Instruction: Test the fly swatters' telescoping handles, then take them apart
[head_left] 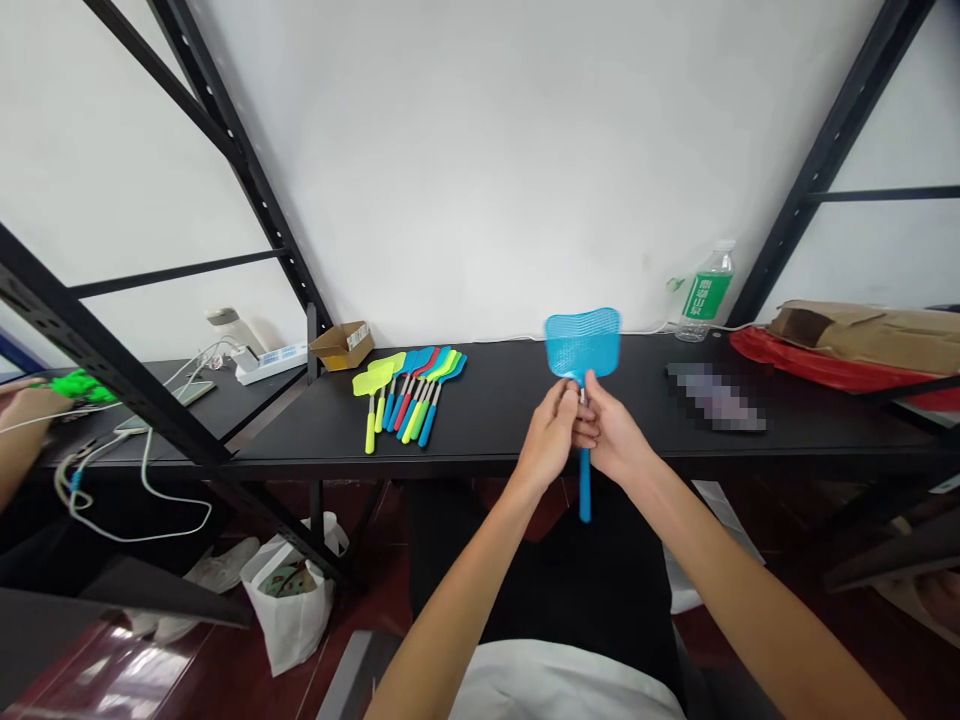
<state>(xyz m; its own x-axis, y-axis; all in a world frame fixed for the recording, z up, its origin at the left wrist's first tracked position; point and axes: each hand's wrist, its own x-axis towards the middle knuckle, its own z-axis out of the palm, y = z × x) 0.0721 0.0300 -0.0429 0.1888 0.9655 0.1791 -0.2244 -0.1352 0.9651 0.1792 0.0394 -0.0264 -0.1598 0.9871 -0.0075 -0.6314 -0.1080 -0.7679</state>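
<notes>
A blue fly swatter (583,342) stands upright over the desk's front edge, its mesh head up and its blue handle pointing down. My left hand (551,428) is closed around its thin metal shaft just below the head. My right hand (616,432) grips the same shaft from the other side, thumb pressed near the base of the head. Fingers of both hands overlap and hide most of the shaft. Off to the left, a row of several fly swatters (409,392) in yellow, blue, red and green lies on the black desk (487,420), partly overlapping.
Behind the row sits a small open cardboard box (342,345). A water bottle (705,292), a pixelated flat object (716,398) and a brown package on red plastic (847,345) are at right. Left, beyond a black metal post (112,365), another person's hand (26,400) touches something green.
</notes>
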